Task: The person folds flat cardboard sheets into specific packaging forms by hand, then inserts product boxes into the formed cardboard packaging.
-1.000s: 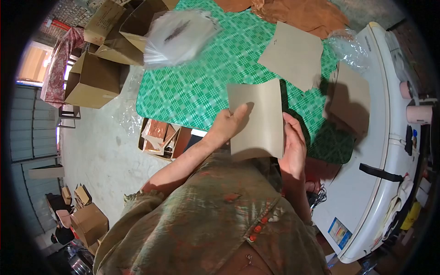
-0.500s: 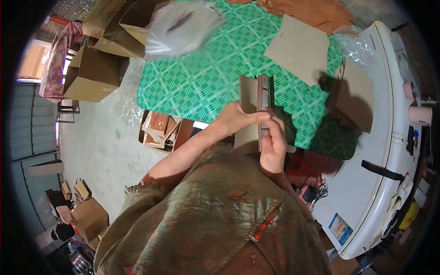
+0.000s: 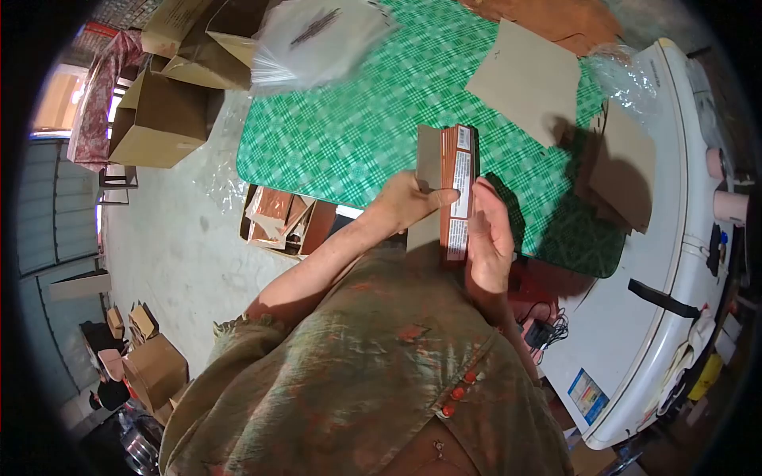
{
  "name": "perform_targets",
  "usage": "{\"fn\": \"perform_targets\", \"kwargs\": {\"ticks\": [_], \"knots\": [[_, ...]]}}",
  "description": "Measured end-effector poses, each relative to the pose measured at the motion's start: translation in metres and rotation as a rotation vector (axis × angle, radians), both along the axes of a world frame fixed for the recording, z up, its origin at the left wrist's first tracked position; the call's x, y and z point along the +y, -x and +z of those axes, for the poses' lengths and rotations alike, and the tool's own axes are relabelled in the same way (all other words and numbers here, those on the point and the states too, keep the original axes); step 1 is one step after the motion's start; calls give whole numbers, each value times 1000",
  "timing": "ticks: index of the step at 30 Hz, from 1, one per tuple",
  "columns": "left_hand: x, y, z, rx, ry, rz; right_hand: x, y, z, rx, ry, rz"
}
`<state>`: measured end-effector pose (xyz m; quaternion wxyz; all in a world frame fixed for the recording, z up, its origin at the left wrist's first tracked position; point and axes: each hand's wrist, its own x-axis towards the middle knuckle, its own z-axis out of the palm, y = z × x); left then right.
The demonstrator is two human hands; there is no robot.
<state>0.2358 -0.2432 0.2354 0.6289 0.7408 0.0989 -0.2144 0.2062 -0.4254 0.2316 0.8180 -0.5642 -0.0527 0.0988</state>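
My left hand (image 3: 409, 205) grips a stack of thin brown boxes (image 3: 449, 170) from its left side, thumb across the front edge. A white printed label (image 3: 462, 176) shows on the stack's reddish-brown side. Behind the stack, on its left, is a flat grey-brown board (image 3: 429, 155). My right hand (image 3: 490, 238) lies along the right side of the stack with its fingers extended and loosely together. The stack stands out over the near edge of a table with a green checked cloth (image 3: 341, 143).
Clear plastic bags (image 3: 317, 44) lie at the table's far left, cardboard sheets (image 3: 528, 83) at the right. Open cartons (image 3: 163, 119) stand beyond the left side. A box of brown pieces (image 3: 278, 222) sits below the table edge. A white appliance (image 3: 627, 317) is at the right.
The stack has turned so its labelled side faces up more. My right hand has opened from around it and moved slightly right and down.
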Motion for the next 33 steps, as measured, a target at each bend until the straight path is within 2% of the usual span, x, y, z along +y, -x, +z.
{"fn": "perform_targets", "kwargs": {"ticks": [4, 10, 16, 33], "knots": [[-3, -1, 19, 65, 3, 2, -9, -6, -8, -19, 150, 35], [-3, -1, 0, 16, -37, 10, -11, -4, -15, -164, 220, -2], [3, -4, 18, 148, -87, -66, -4, 0, -8, -72, 90, -40], [8, -4, 13, 73, 20, -119, -4, 0, -27, -107, 41, -62]]}}
